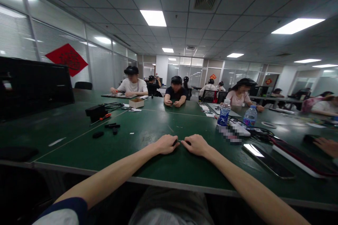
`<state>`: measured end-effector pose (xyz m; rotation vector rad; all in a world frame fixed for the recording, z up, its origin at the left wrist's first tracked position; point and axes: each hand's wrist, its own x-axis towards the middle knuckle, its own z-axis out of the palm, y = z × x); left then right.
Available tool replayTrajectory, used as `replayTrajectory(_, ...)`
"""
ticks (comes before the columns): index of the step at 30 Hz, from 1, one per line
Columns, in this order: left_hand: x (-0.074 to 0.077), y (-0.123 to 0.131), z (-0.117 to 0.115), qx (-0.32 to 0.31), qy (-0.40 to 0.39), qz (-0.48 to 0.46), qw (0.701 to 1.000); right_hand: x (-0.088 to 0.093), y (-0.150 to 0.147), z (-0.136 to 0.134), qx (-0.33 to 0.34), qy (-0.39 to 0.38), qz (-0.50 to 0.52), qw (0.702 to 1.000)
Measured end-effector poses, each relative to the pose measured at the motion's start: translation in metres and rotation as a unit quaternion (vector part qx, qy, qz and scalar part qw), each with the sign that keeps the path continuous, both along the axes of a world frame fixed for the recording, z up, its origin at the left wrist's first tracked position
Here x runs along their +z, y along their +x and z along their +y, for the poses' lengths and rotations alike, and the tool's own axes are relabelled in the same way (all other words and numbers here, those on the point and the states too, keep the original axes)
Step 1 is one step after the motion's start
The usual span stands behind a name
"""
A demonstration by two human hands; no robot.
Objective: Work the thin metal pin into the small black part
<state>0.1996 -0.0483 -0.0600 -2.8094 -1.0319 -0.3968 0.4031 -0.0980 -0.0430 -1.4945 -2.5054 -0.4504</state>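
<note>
Above the green tabletop [148, 161], near its front edge, my left hand [166, 144] and my right hand [196, 145] face each other with a narrow gap between the fingertips. Fingers are curled and pinched on my left hand, where something small and dark shows by the thumb; its kind is too small to make out. My right hand is closed too, thumb against the forefinger, with a thin pale tip pointing toward the left hand. What it grips is hidden. A small white scrap [131, 133] lies on the table beyond my left hand.
On the left are a screwdriver [101, 119], a black box [95, 113], small black parts [112, 125] and a monitor [34, 88]. On the right stand two bottles [224, 113], with a phone [268, 160] nearer. Another person's hand [326, 147] enters far right. Several people sit opposite.
</note>
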Motion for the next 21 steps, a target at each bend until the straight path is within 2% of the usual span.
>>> replayTrajectory(12,0.002,0.000,-0.002,-0.002,-0.021,-0.003,1.000,-0.004,0.004,0.003,0.047,0.003,0.019,0.999)
replayTrajectory(21,0.001,-0.003,-0.002,-0.029,-0.007,0.004,1.000,-0.006,0.011,0.004,0.092,0.018,0.022,0.995)
